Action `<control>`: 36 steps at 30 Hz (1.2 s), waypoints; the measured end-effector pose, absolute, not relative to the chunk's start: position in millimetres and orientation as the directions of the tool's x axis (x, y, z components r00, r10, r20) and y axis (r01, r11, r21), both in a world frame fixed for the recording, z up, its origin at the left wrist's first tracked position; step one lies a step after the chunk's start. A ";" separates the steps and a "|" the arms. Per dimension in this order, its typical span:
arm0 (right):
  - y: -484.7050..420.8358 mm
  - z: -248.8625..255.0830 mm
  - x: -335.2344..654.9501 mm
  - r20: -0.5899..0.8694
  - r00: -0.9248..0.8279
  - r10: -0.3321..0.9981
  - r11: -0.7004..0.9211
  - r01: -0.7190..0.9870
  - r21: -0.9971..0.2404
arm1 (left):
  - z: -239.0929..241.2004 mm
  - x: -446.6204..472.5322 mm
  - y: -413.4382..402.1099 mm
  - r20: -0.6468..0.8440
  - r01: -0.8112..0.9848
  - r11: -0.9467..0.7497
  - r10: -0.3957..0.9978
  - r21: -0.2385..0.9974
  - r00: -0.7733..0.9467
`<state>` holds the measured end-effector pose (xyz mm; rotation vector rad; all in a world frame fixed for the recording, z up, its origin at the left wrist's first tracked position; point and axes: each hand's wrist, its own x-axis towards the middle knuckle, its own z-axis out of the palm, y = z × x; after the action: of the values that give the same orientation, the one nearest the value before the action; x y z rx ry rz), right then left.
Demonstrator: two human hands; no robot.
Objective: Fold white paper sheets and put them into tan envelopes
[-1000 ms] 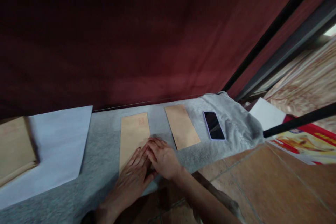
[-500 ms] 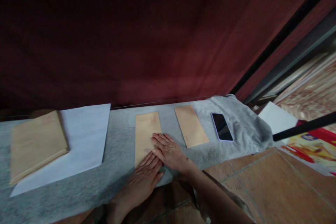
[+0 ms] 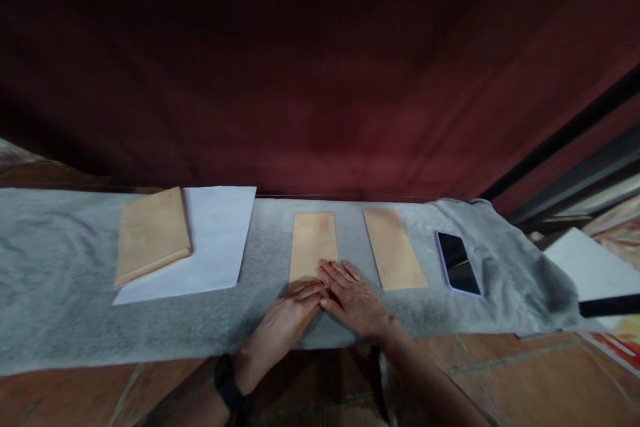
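A tan envelope (image 3: 313, 244) lies lengthwise on the grey cloth (image 3: 60, 320) in front of me. My left hand (image 3: 283, 324) lies flat, fingers stretched, across its near end. My right hand (image 3: 353, 298) also rests flat beside it, its fingertips on the envelope's lower right part. Both hands touch each other and hold nothing. A second tan envelope (image 3: 395, 248) lies just to the right, apart from my hands.
A stack of tan envelopes (image 3: 151, 235) sits on a white sheet (image 3: 215, 240) at the left. A dark phone (image 3: 457, 263) lies at the right on the cloth. A dark red curtain (image 3: 320, 80) hangs behind. Tiled floor (image 3: 525, 380) lies below, with another white sheet (image 3: 590, 267) and a black bar (image 3: 610, 305) at the right.
My view has swung left, so the stack and white sheet now show fully. My hands have slid toward the near end of the envelope and stay flat on it.
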<state>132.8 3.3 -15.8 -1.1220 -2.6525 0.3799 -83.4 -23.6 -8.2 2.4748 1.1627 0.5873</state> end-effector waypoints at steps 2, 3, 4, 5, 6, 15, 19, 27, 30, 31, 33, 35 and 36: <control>1.5 -15.1 134.5 0.099 -0.685 0.722 0.671 0.660 -0.337 | -5.8 -83.9 -23.2 0.213 0.647 -0.580 0.803 0.495 0.557; 0.6 -15.1 134.8 0.098 -0.680 0.727 0.666 0.663 -0.342 | -4.8 -83.9 -23.0 0.213 0.649 -0.569 0.811 0.505 0.545; -0.2 -15.3 134.8 0.101 -0.671 0.735 0.658 0.669 -0.346 | -4.1 -83.6 -22.8 0.216 0.648 -0.562 0.816 0.514 0.536; -1.0 -15.7 134.5 0.106 -0.660 0.744 0.649 0.675 -0.350 | -3.8 -83.2 -22.6 0.222 0.646 -0.558 0.820 0.521 0.528; -1.7 -16.1 133.9 0.112 -0.650 0.751 0.642 0.680 -0.354 | -3.9 -82.7 -22.3 0.227 0.646 -0.553 0.823 0.526 0.520; -6.5 -17.0 127.3 0.140 -0.605 0.784 0.610 0.708 -0.356 | -13.2 -82.2 -22.1 0.242 0.665 -0.533 0.841 0.524 0.484; -8.6 -16.2 125.7 0.150 -0.597 0.788 0.608 0.718 -0.339 | -16.9 -82.4 -22.6 0.249 0.675 -0.530 0.844 0.514 0.475; -5.8 -14.7 126.2 0.127 -0.603 0.787 0.605 0.717 -0.345 | -10.2 -77.9 -23.6 0.235 0.688 -0.516 0.853 0.510 0.466; -0.4 -14.3 125.3 0.107 -0.610 0.785 0.607 0.721 -0.336 | -12.2 -77.2 -26.2 0.236 0.723 -0.529 0.848 0.445 0.475; 1.9 -14.4 124.9 0.101 -0.612 0.784 0.607 0.722 -0.332 | -13.2 -77.2 -27.2 0.236 0.744 -0.532 0.847 0.405 0.477; 7.7 -15.5 124.2 0.095 -0.610 0.787 0.603 0.726 -0.329 | -14.2 -77.4 -29.2 0.239 0.785 -0.531 0.846 0.319 0.476; 15.0 -17.5 123.8 0.089 -0.614 0.784 0.604 0.723 -0.336 | -13.4 -77.3 -30.7 0.243 0.813 -0.527 0.846 0.247 0.475; 19.1 -18.9 123.6 0.081 -0.617 0.783 0.603 0.720 -0.344 | -12.4 -77.0 -31.5 0.243 0.823 -0.526 0.845 0.215 0.477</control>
<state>123.6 19.1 -18.9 -1.2409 -2.6067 0.4107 -77.0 -31.5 -12.4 2.6405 1.4926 0.4938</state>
